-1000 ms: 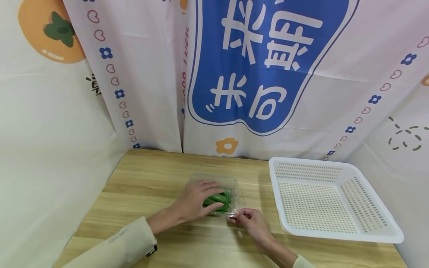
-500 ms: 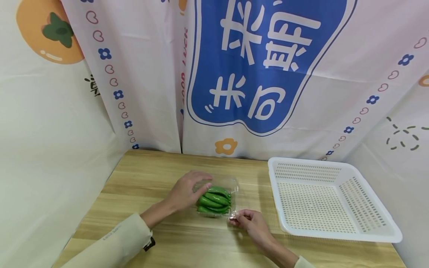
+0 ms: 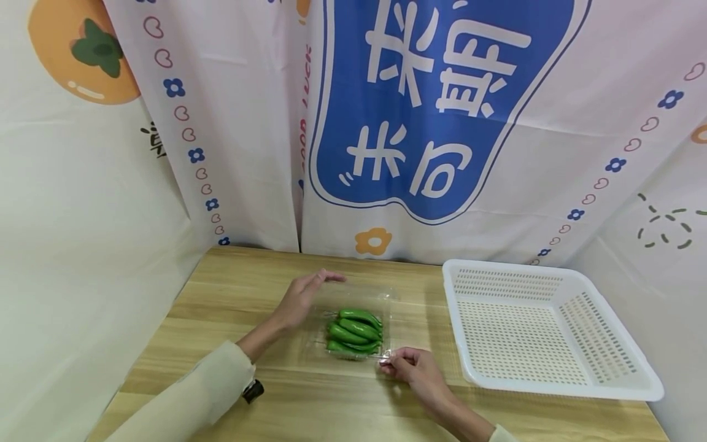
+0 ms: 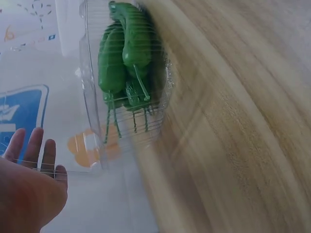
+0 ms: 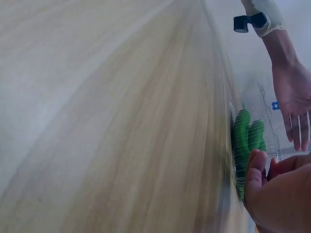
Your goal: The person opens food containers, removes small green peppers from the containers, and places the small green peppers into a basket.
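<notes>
Several green chili peppers (image 3: 353, 331) lie side by side in a clear plastic box (image 3: 389, 341) on the wooden table. A transparent lid (image 3: 367, 294) stands raised at the far side of the box. My left hand (image 3: 298, 301) is at the lid's far left, fingers straight; in the left wrist view, clear plastic edges cross those fingers (image 4: 34, 148). At the box's near right corner, my right hand (image 3: 417, 371) pinches the rim between thumb and curled fingers. Peppers with thin stems (image 4: 126, 53) show through the box wall in the left wrist view.
A white perforated plastic basket (image 3: 466, 362) stands on the right side of the wooden table (image 3: 248, 270). Behind the table hangs a printed cloth (image 3: 259, 184). White cloth walls (image 3: 83, 245) close off both sides.
My left hand has moved from over the peppers to the far left, uncovering them, and the clear lid has swung back with it. The right hand stays at the box corner.
</notes>
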Demonstrator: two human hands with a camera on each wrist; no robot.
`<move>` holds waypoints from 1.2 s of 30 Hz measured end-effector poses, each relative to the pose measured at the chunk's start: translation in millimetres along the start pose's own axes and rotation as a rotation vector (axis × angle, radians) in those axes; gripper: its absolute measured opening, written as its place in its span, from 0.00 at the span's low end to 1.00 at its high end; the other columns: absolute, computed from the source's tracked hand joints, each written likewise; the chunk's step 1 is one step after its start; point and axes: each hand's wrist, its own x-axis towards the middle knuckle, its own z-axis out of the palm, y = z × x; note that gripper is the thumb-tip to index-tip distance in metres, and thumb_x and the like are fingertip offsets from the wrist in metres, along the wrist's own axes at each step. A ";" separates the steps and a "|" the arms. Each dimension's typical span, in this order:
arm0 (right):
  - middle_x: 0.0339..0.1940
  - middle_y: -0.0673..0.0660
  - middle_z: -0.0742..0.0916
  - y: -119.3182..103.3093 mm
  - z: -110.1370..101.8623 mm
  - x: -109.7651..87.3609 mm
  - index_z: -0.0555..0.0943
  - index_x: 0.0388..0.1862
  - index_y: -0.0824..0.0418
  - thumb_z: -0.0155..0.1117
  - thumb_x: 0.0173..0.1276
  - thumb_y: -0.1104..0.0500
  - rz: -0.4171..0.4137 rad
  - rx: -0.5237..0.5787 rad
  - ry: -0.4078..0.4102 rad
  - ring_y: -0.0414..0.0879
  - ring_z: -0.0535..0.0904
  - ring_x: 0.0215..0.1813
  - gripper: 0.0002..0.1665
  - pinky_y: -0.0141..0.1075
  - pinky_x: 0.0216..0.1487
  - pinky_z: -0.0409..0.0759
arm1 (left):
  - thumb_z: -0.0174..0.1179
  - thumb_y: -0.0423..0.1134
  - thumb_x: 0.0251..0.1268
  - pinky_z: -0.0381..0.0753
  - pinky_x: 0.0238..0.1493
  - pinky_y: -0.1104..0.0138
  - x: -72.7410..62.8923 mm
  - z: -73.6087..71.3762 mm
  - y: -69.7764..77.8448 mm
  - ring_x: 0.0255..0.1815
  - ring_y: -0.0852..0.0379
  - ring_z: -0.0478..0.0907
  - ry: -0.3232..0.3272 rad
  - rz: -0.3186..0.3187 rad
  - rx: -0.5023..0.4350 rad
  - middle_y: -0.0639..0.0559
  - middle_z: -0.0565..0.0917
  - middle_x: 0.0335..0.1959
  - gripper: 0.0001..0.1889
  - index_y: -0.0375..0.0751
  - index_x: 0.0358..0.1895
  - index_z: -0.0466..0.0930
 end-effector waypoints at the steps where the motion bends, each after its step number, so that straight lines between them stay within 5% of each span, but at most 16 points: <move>1: 0.45 0.67 0.91 -0.1 -0.3 -0.1 0.82 0.46 0.78 0.56 0.79 0.69 -0.001 0.001 -0.001 0.44 0.89 0.43 0.10 0.32 0.49 0.89 | 0.30 0.52 0.91 0.58 0.80 0.37 1.5 -0.6 -1.3 0.74 0.41 0.73 0.002 -0.016 -0.027 0.42 0.84 0.66 0.31 0.37 0.65 0.82; 5: 0.45 0.68 0.91 -0.9 -1.1 -0.8 0.81 0.46 0.78 0.56 0.79 0.70 -0.001 0.014 -0.001 0.45 0.90 0.43 0.10 0.34 0.51 0.90 | 0.20 0.58 0.89 0.47 0.81 0.34 8.9 -2.3 -7.4 0.78 0.40 0.66 0.013 -0.072 -0.099 0.43 0.80 0.70 0.40 0.36 0.69 0.79; 10: 0.45 0.68 0.90 -0.4 -1.2 -1.6 0.81 0.46 0.79 0.56 0.79 0.70 -0.004 0.026 -0.006 0.46 0.90 0.44 0.10 0.34 0.51 0.90 | 0.12 0.60 0.86 0.44 0.82 0.33 18.1 -1.7 -16.3 0.76 0.35 0.68 0.002 -0.080 -0.210 0.31 0.77 0.71 0.44 0.31 0.74 0.71; 20: 0.44 0.66 0.91 0.1 0.2 -3.9 0.81 0.45 0.79 0.57 0.77 0.70 -0.003 0.026 -0.010 0.44 0.89 0.43 0.10 0.32 0.50 0.89 | 0.14 0.58 0.88 0.61 0.80 0.41 30.5 0.1 -28.8 0.71 0.30 0.72 0.049 -0.127 -0.334 0.22 0.75 0.68 0.43 0.22 0.74 0.63; 36: 0.42 0.62 0.91 -0.8 2.5 -5.6 0.81 0.46 0.80 0.58 0.77 0.70 -0.004 0.008 -0.007 0.44 0.89 0.43 0.11 0.32 0.49 0.89 | 0.24 0.62 0.88 0.65 0.80 0.41 31.6 5.9 -40.0 0.75 0.30 0.68 0.139 -0.381 -0.509 0.24 0.66 0.76 0.39 0.30 0.81 0.54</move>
